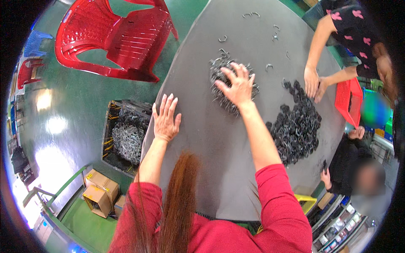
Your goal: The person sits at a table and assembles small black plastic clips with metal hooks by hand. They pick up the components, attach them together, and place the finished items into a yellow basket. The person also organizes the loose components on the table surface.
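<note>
My right hand (239,85) rests spread over a pile of curved metal hooks (220,76) on the grey table (202,168). Its fingers are apart, and the palm hides part of the heap. Nearer the table's left edge, my left hand (166,120) lies flat with fingers stretched out and nothing in it. A larger heap of black parts with hook-like pieces among them (294,128) lies to the right of my right forearm. A few loose hooks (222,39) are scattered beyond the pile.
A dark crate of metal hooks (128,139) stands left of the table, near a red plastic chair (122,42). Cardboard boxes (101,192) sit below it. At the right, a co-worker's hands (314,84) touch the black heap beside a red bin (349,101); another person (348,164) sits closer.
</note>
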`<state>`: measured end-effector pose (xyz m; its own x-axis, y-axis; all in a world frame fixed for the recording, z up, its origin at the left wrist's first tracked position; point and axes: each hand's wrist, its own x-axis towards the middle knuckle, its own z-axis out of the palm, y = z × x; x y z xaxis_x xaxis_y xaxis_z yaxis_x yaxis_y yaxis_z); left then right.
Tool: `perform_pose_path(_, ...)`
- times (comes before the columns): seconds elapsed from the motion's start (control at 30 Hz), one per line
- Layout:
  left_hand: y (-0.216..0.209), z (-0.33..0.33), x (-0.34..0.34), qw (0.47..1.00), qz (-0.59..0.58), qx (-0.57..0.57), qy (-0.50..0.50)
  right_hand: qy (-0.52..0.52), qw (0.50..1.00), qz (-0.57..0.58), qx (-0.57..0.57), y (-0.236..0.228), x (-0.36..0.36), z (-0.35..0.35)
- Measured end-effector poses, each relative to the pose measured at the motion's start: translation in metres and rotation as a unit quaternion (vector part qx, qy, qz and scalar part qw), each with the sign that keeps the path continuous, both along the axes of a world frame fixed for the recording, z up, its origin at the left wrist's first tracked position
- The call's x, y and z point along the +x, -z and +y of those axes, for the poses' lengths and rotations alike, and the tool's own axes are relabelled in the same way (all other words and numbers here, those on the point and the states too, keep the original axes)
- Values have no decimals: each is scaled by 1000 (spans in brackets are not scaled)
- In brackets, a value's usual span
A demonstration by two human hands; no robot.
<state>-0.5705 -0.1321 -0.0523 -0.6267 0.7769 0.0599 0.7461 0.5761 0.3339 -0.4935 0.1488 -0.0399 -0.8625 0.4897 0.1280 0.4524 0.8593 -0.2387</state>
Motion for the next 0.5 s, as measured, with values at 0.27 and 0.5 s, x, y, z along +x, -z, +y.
perform_pose_path(0.27, 8, -3, 4, 999, 37, 13, -3, -75, 993, -38, -84, -18, 115, -165)
perform_pose_path(0.5, 19, -13, 0, 996, 64, 48, 27, 89, 978, 103, -157, -31, 195, -205)
